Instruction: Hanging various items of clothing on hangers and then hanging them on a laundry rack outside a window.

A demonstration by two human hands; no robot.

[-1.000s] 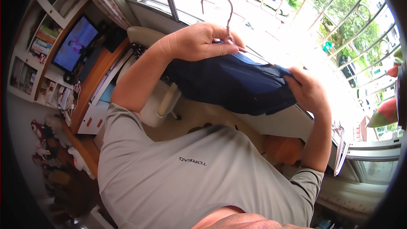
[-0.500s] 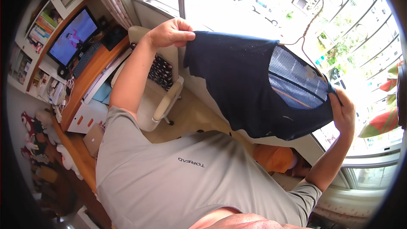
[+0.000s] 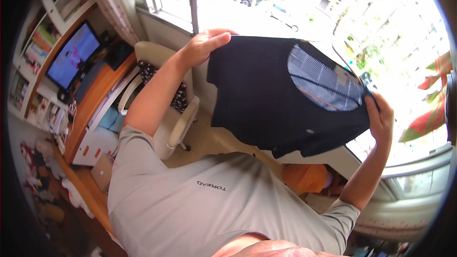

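I hold a dark navy T-shirt (image 3: 266,100) spread out in front of the bright window. My left hand (image 3: 205,45) grips its upper left edge, fingers curled over the cloth. My right hand (image 3: 379,114) pinches the shirt's right side just below the neck opening (image 3: 323,83), where a striped inner lining shows. A thin wire hanger (image 3: 343,52) pokes out at the neck. The shirt hangs flat and taut between both hands, above my grey-shirted chest.
The window (image 3: 266,0) with its metal grille fills the top. A cream office chair (image 3: 164,66) stands at the left beside an orange wooden desk (image 3: 90,109) with a lit monitor (image 3: 71,57). Below the sill sits an orange object (image 3: 309,177). Red and green cloth (image 3: 431,109) hangs at the right.
The shirt was bunched between my hands near the hanger; my hands have moved apart and up, and it is now spread wide.
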